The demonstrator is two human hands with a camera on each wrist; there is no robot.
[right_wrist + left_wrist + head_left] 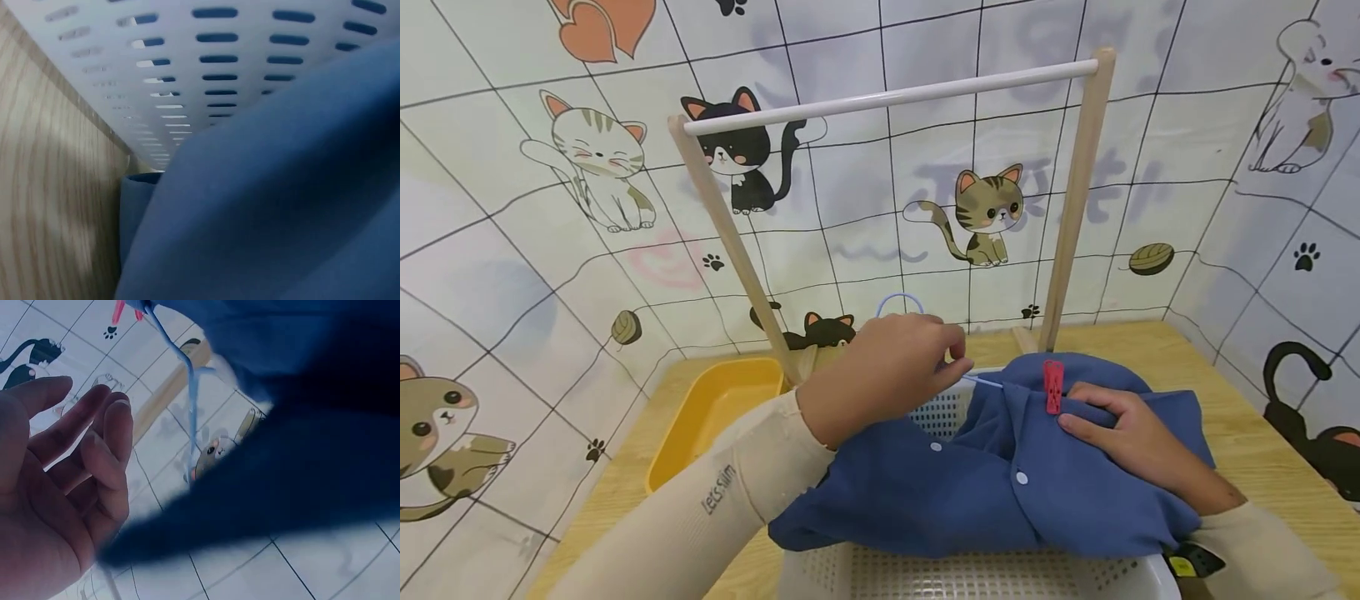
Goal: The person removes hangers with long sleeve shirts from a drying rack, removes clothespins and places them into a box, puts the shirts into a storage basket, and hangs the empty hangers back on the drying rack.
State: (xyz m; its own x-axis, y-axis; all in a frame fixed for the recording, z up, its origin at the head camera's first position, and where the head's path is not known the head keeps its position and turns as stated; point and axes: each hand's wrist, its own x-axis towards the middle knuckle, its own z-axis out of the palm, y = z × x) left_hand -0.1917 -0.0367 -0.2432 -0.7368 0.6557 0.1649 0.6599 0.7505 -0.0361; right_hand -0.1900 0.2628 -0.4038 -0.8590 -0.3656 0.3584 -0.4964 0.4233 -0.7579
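A blue shirt [940, 508] with white buttons is draped over a white perforated basket [1000, 575]. My right hand [1138, 437] pinches its cloth between thumb and fingers, just beside a red clothespin [1053, 387] clipped to the shirt. A thin light-blue hanger [191, 400] runs into the shirt; its hook [900, 300] shows behind my left hand [891, 367]. In the left wrist view, the left fingers [112, 434] are loosely bent around nothing, beside the hanger. Shirt cloth covers most of the right wrist view, where the right hand is hidden.
Behind the basket stands a wooden rack with a white rail [887, 98] and uprights on both sides. A yellow tray [715, 417] sits at the left of the wooden table [1157, 342]. Cat-patterned walls [850, 192] enclose the table.
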